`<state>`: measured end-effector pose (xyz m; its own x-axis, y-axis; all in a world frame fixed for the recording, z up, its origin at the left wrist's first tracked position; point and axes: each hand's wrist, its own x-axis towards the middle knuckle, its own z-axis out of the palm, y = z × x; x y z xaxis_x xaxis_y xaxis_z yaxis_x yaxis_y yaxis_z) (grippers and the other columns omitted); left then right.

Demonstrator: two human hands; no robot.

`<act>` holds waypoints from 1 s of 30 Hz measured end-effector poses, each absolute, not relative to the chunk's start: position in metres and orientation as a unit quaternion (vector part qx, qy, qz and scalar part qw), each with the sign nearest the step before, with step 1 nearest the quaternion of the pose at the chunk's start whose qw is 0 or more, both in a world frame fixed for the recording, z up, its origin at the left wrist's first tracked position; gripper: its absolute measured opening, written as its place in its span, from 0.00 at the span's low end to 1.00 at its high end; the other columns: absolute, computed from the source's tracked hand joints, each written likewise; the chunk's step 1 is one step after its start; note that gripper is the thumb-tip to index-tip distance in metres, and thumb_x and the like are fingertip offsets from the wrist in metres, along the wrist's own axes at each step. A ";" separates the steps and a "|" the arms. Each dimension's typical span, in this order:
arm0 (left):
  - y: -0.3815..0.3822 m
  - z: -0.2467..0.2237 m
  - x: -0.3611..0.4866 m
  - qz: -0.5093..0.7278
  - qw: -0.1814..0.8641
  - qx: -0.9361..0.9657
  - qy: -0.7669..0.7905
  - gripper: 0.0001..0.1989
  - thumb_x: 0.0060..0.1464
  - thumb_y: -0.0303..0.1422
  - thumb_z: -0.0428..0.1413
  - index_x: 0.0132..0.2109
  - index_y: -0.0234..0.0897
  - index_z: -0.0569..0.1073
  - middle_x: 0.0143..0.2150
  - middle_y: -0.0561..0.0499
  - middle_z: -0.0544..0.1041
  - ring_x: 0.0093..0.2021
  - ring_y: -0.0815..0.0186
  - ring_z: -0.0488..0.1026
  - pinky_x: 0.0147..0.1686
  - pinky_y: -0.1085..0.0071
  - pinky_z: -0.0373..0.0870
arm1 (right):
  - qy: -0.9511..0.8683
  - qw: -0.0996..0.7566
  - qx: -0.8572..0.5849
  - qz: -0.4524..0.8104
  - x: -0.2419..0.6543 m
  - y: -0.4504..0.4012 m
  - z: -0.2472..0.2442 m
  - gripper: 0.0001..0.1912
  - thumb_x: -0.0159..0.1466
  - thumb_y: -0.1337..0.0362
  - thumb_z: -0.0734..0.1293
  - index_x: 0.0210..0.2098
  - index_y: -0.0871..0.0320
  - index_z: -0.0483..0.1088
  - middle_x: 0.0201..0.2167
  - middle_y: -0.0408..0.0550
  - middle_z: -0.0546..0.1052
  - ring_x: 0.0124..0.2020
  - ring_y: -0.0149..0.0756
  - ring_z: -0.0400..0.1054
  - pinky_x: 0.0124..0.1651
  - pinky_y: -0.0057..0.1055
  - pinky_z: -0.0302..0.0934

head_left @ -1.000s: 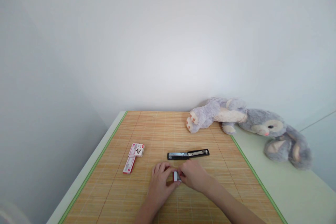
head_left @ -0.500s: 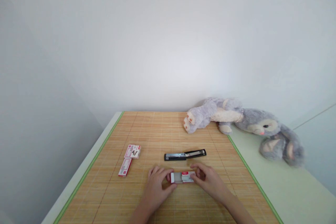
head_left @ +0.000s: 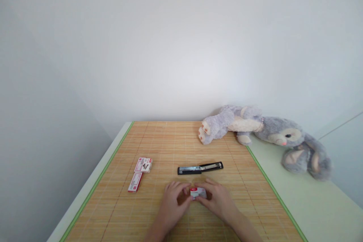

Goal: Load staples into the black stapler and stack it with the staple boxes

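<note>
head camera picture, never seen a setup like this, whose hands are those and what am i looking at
No machine here: a person works bare-handed, and a camera worn on their head looks forward and down. The right hand pinches a small red-and-white box; the left hand is curled at its left end, though whether it touches is hard to tell. Beyond them, a black stapler lies opened out on a bamboo mat. More small boxes lie to the left, and a grey plush toy lies at the far right, partly off the mat.
</note>
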<state>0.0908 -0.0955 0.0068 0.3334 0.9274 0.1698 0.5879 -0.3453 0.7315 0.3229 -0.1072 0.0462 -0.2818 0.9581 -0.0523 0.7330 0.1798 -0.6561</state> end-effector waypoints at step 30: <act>-0.044 0.004 0.071 0.261 0.209 0.789 0.516 0.17 0.56 0.47 0.66 0.52 0.58 0.80 0.68 0.53 0.70 0.70 0.50 0.60 0.73 0.38 0.38 | -0.783 0.163 -0.552 0.237 0.294 -0.049 0.057 0.10 0.68 0.59 0.68 0.47 0.48 0.79 0.38 0.44 0.77 0.38 0.36 0.72 0.40 0.28 0.57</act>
